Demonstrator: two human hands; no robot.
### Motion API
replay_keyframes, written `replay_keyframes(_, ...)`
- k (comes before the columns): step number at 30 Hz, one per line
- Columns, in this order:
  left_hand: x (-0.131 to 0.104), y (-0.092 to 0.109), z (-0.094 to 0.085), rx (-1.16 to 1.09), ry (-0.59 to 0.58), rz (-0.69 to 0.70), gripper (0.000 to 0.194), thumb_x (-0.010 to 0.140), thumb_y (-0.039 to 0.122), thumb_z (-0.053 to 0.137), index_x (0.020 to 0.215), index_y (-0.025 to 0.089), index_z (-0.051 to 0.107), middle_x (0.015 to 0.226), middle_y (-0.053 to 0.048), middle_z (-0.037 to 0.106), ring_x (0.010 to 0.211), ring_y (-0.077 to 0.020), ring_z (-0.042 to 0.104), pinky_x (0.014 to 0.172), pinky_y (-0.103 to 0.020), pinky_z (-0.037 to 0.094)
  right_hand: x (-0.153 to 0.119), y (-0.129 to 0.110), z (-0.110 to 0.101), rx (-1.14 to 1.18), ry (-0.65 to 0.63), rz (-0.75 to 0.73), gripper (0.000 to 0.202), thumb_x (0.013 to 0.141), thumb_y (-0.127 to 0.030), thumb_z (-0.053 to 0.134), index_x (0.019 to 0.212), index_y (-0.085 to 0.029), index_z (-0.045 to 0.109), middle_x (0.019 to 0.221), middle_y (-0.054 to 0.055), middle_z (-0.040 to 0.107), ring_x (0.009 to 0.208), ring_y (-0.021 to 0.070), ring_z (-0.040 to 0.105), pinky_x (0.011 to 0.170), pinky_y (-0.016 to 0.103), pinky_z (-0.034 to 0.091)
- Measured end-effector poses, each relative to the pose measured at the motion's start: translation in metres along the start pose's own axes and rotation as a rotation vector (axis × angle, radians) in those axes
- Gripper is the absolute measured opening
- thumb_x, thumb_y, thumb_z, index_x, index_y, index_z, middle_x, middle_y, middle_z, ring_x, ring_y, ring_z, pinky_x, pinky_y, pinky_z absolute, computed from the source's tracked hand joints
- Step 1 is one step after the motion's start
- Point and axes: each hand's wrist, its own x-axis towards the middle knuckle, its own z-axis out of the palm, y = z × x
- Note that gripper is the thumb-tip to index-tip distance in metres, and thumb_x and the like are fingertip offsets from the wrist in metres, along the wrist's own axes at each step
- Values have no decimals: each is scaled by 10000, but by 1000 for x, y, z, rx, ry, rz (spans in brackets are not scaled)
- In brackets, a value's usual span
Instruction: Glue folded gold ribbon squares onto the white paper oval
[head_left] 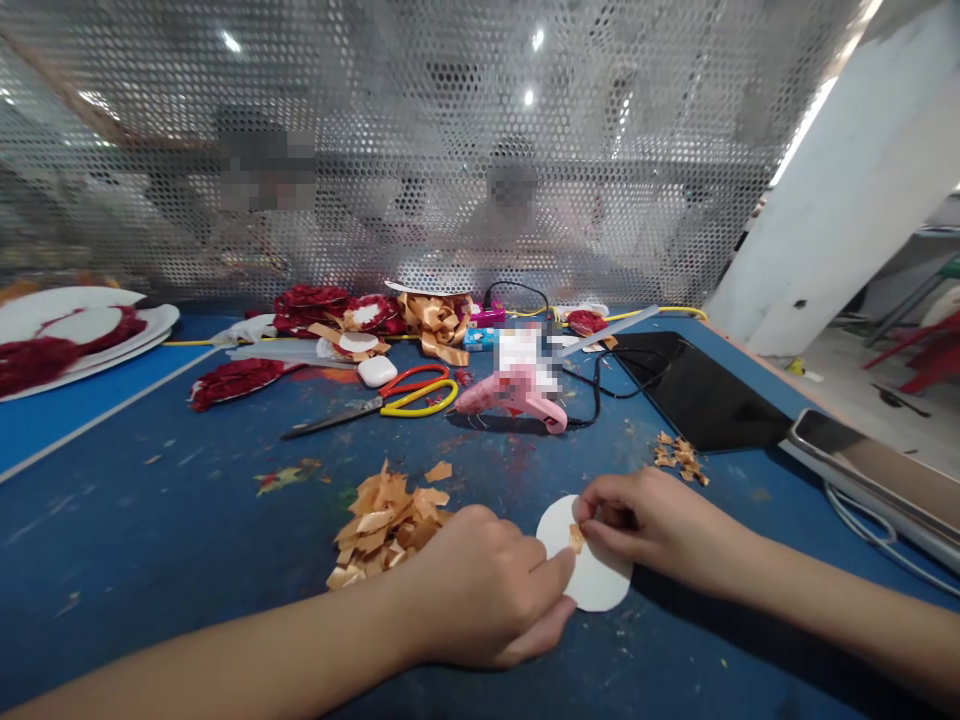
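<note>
Gold scraps [386,525] lie heaped on a blue table [225,530] beside the left hand [499,590], fingers curled, at a white disc [604,585] bearing a gold piece [576,538]; the right hand [637,512] bends over the disc's upper right edge. Whether either hand grips anything cannot be told.

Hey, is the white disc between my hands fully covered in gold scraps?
No, the white disc shows bare white around a small gold scrap.

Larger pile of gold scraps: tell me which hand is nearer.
Left. The left hand is just right of the larger pile; the right hand is farther right, at the upper right edge of the white disc.
</note>
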Motion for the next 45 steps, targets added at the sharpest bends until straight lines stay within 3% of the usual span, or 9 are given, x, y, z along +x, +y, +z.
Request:
replay_keyframes(10, 2, -2, -1, -45, 5, -43, 175, 835, 278, 462, 861, 181, 606, 573, 17, 621, 447, -161, 562, 402, -262, 319, 6, 5, -4, -68, -71, -69, 123, 811, -219, 477, 739, -174, 566, 550, -38, 498, 475, 67, 346, 472, 198, 211)
replay_keyframes(17, 3, -6, 1, -247, 10, -158, 134, 848, 237, 476, 845, 190, 601, 656, 14, 637, 546, -131, 576, 499, -232, 357, 6, 8, -8, 36, -101, -81, 90, 820, -199, 459, 754, -171, 514, 542, -52, 459, 483, 62, 335, 471, 190, 218)
replay_keyframes(24, 6, -11, -2, -389, 130, -363, 112, 851, 169, 479, 897, 178, 580, 767, -18, 629, 690, -141, 554, 614, -240, 396, 4, 13, -8, 199, -132, -93, 100, 835, -188, 428, 749, -176, 477, 581, -48, 452, 517, 67, 366, 474, 180, 257)
replay_keyframes(30, 8, -13, -4, -613, 44, -353, 172, 853, 163, 482, 1002, 174, 566, 907, -39, 616, 891, -160, 538, 800, -277, 422, 4, 14, -7, 219, -148, -89, 78, 826, -179, 438, 772, -170, 494, 600, -40, 458, 537, 72, 378, 490, 185, 258)
replay_keyframes(36, 8, -14, -3, -630, -51, -395, 186, 825, 197, 531, 1009, 186, 553, 948, -39, 598, 884, -171, 531, 805, -305, 423, 4, 12, -6, 186, -142, -79, 67, 807, -179, 462, 748, -169, 494, 591, -44, 444, 534, 72, 365, 487, 190, 240)
replay_keyframes(45, 8, -13, -2, -565, -48, -354, 195, 821, 172, 529, 1013, 180, 557, 928, -39, 607, 873, -176, 532, 795, -319, 413, -1, 13, -11, 406, -227, -96, 91, 841, -190, 444, 764, -161, 483, 601, -57, 415, 546, 63, 331, 484, 178, 267)
